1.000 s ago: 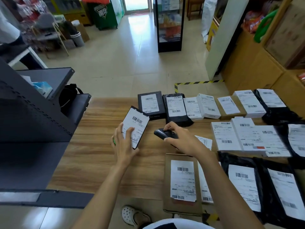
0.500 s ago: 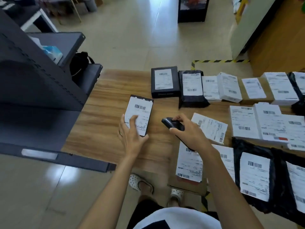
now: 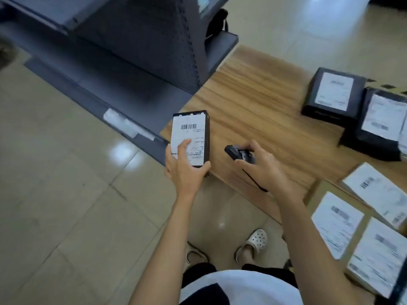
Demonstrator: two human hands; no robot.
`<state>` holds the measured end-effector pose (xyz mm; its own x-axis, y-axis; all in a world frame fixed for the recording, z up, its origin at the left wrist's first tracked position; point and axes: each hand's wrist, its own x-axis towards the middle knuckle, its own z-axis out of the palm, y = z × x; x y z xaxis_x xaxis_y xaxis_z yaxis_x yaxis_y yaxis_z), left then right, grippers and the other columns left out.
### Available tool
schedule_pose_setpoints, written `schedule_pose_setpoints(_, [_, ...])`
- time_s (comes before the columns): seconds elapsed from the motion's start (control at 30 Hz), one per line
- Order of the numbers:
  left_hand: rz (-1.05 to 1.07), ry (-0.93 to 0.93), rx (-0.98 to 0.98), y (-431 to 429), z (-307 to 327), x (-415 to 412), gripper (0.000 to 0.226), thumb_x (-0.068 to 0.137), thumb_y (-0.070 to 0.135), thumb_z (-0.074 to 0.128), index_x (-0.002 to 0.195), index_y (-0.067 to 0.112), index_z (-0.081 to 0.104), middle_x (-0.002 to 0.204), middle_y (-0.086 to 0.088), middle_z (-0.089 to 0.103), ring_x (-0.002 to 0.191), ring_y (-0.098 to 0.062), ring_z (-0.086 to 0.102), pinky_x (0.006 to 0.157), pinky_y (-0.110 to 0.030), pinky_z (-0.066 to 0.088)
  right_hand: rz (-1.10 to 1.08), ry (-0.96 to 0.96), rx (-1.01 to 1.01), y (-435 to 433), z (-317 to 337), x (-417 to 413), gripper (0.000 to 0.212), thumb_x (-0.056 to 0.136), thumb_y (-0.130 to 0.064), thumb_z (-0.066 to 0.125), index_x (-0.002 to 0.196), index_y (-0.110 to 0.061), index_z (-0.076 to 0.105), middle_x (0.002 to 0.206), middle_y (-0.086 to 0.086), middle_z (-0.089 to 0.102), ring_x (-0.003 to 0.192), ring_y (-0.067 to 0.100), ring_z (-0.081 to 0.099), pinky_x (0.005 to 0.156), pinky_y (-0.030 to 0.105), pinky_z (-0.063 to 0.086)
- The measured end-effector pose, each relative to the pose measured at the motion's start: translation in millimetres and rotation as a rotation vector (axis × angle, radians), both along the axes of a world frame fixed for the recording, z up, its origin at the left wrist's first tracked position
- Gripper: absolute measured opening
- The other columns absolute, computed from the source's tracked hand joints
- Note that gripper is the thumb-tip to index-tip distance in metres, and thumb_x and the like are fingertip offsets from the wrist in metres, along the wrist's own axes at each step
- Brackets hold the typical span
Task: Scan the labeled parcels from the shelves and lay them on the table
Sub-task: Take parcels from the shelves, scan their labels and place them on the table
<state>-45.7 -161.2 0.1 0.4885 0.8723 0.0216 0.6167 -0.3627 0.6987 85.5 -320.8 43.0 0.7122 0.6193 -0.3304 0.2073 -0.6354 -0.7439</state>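
Observation:
My left hand (image 3: 184, 167) grips a slim black box parcel (image 3: 193, 130) with a white barcode label facing up, held over the near left corner of the wooden table (image 3: 259, 115). The thumb lies across the label's lower part. My right hand (image 3: 264, 170) holds a black handheld scanner (image 3: 236, 153), its head pointing left toward the parcel, a short gap between them. Labeled parcels lie on the table: a black box (image 3: 334, 93), a black bag (image 3: 381, 122), and brown and white ones (image 3: 339, 223) at the lower right.
A dark grey metal shelf unit (image 3: 136, 47) stands to the left, its base reaching the table's corner. A black bag (image 3: 217, 23) sits on a low shelf behind. Tiled floor (image 3: 55, 194) spreads left, and my feet in light clogs (image 3: 253, 243) stand below.
The view has swung left and down toward the floor. The parcel in my left hand has come back from the table's middle to its near left corner, and the scanner followed it.

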Motion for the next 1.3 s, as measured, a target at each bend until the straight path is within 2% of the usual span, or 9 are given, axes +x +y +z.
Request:
schedule_pose_setpoints(0.07, [0.068,0.008,0.003,34.5,6.1,-36.9,0.081,0.056,0.047,0.072,0.133,0.042,0.046,0.153,-0.003,0.022,0.141,-0.018,0.024,0.111,-0.043,0.019,0.059,-0.007,0.019,41.2,6.4,-21.8,0.026,0.091,-0.035,0.065,0.115,-0.033,0.053,0.110,-0.007,0.062,0.091,0.017,0.058,0.075,0.037,0.045])
schedule_pose_setpoints(0.17, [0.187,0.008,-0.001,88.0,17.7,-104.3,0.079,0.062,0.040,0.079,0.134,0.042,0.046,0.155,-0.004,0.021,0.142,-0.023,0.024,0.112,-0.044,0.018,0.185,-0.008,0.053,112.5,10.1,-67.6,0.029,0.092,-0.032,0.067,0.118,-0.028,0.053,0.117,-0.006,0.060,0.103,0.021,0.057,0.083,0.038,0.045])
schedule_pose_setpoints(0.27, [0.325,-0.013,-0.007,140.2,30.3,-180.8,0.078,0.059,0.044,0.076,0.131,0.047,0.045,0.152,-0.005,0.026,0.140,-0.025,0.028,0.113,-0.045,0.019,0.351,-0.027,0.098,189.3,19.3,-128.8,0.030,0.092,-0.030,0.070,0.116,-0.030,0.052,0.117,-0.008,0.058,0.106,0.018,0.057,0.087,0.036,0.044])
schedule_pose_setpoints(0.47, [0.574,-0.045,0.038,222.1,54.0,-327.3,0.078,0.064,0.037,0.082,0.132,0.046,0.046,0.152,-0.007,0.026,0.141,-0.026,0.026,0.114,-0.050,0.016,0.670,0.013,0.143,320.3,42.3,-263.9,0.036,0.084,-0.048,0.065,0.116,-0.039,0.050,0.123,-0.011,0.062,0.106,0.017,0.061,0.092,0.043,0.051])
schedule_pose_setpoints(0.6, [0.719,-0.071,0.051,260.8,63.1,-389.2,0.075,0.063,0.040,0.081,0.131,0.044,0.048,0.147,-0.007,0.030,0.136,-0.028,0.033,0.114,-0.054,0.018,0.790,0.025,0.175,379.1,53.0,-316.5,0.035,0.091,-0.036,0.067,0.122,-0.030,0.053,0.127,-0.013,0.059,0.107,0.012,0.058,0.081,0.028,0.047])
schedule_pose_setpoints(0.73, [0.776,-0.063,0.050,298.8,61.2,-411.6,0.076,0.058,0.047,0.073,0.130,0.041,0.050,0.146,-0.008,0.031,0.134,-0.029,0.035,0.113,-0.058,0.022,0.840,0.030,0.170,431.1,48.5,-335.3,0.033,0.090,-0.037,0.067,0.119,-0.031,0.053,0.129,-0.013,0.059,0.108,0.014,0.059,0.093,0.040,0.051])
schedule_pose_setpoints(0.93, [0.742,-0.025,0.089,391.2,50.5,-405.9,0.075,0.063,0.037,0.083,0.130,0.040,0.051,0.146,-0.005,0.031,0.135,-0.021,0.031,0.113,-0.048,0.018,0.833,0.020,0.143,526.6,38.6,-326.9,0.034,0.091,-0.036,0.067,0.121,-0.029,0.052,0.130,-0.010,0.058,0.102,0.017,0.061,0.086,0.043,0.055])
schedule_pose_setpoints(1.07, [0.747,-0.038,0.098,481.6,54.6,-395.4,0.075,0.056,0.047,0.070,0.128,0.042,0.050,0.144,-0.004,0.033,0.133,-0.024,0.033,0.113,-0.050,0.020,0.847,-0.006,0.142,622.8,42.4,-313.8,0.033,0.090,-0.038,0.066,0.119,-0.032,0.052,0.130,-0.010,0.058,0.105,0.018,0.061,0.090,0.046,0.054])
schedule_pose_setpoints(1.3, [0.761,-0.054,0.180,675.5,97.6,-355.8,0.075,0.054,0.045,0.067,0.127,0.042,0.051,0.142,-0.003,0.033,0.131,-0.026,0.036,0.113,-0.046,0.021,0.910,-0.078,0.171,826.9,83.2,-281.2,0.031,0.088,-0.044,0.064,0.115,-0.039,0.049,0.127,-0.010,0.059,0.097,0.018,0.063,0.087,0.044,0.055])
